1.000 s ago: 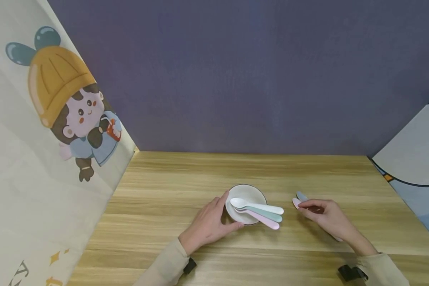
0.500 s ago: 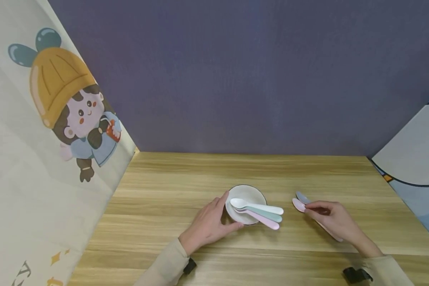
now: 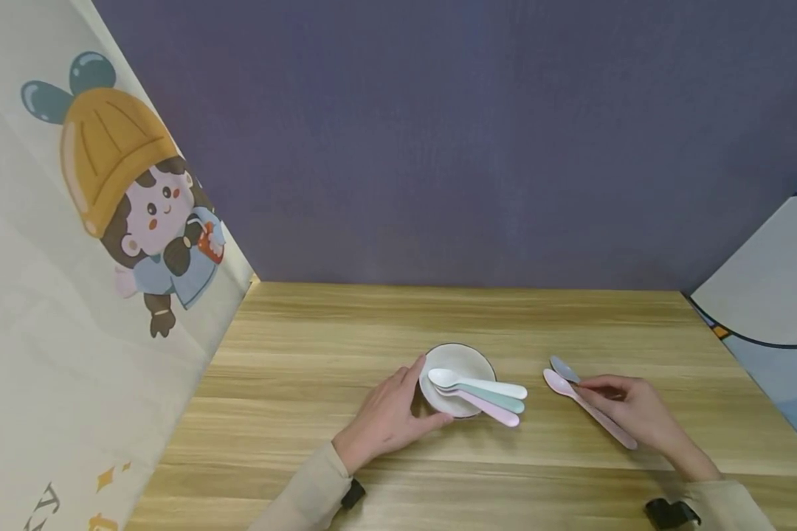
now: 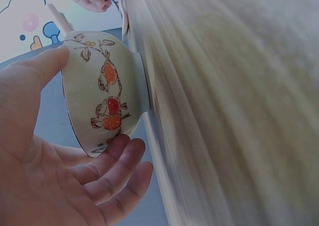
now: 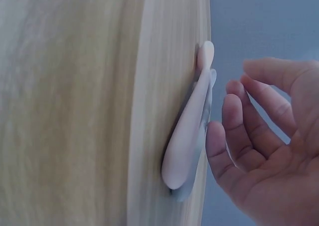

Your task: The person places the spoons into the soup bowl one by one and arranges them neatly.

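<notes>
My left hand grips a white bowl, thumb and fingers spread around its near-left side. The left wrist view shows orange and red fruit painted on the bowl's outer wall. Leaning in it are a white spoon, a green spoon and a pink spoon, handles jutting over the right rim. To the right, another pink spoon lies on the table beside a grey-blue spoon. My right hand hovers over them, fingers loosely bent and holding nothing; it partly hides the grey-blue spoon.
A wood-grain table carries everything. A dark blue-purple panel rises along its back edge. On the left stands a pale wall with a cartoon figure, and a printed panel borders the right side.
My right hand has drawn back to the right from the bowl end of the pink spoon on the table, uncovering that spoon. The left hand and the bowl have stayed put.
</notes>
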Tool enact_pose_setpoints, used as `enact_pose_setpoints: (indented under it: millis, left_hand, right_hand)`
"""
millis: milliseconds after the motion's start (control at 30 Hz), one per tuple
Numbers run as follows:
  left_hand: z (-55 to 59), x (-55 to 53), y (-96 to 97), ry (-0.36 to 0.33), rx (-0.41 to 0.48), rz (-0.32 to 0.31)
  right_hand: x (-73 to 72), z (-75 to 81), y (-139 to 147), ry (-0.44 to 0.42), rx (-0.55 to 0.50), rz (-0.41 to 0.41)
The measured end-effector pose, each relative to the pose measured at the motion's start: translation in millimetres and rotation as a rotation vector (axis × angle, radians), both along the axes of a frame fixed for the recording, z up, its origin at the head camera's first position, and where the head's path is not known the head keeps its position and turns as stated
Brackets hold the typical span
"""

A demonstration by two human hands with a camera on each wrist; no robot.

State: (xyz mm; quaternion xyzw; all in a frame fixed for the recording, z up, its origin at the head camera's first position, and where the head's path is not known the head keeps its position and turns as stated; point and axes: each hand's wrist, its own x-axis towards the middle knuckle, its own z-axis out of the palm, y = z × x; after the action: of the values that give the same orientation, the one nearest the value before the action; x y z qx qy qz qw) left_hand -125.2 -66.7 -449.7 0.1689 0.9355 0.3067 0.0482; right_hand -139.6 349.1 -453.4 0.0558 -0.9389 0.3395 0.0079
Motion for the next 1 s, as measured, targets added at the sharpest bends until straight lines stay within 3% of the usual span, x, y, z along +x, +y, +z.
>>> enact_pose_setpoints:
  millis: [500,1000]
  left_hand:
    - [0.1,-13.9,13.5,0.003,0.002,0.034]
    - [-0.7,-14.6,14.0,-0.001,0.009,0.036]
  right_hand:
    - [-33.0,-6.6,28.9,-0.001,0.035,-0.011]
    - [-34.9,-13.2,36.3,-0.075,0.080,-0.027]
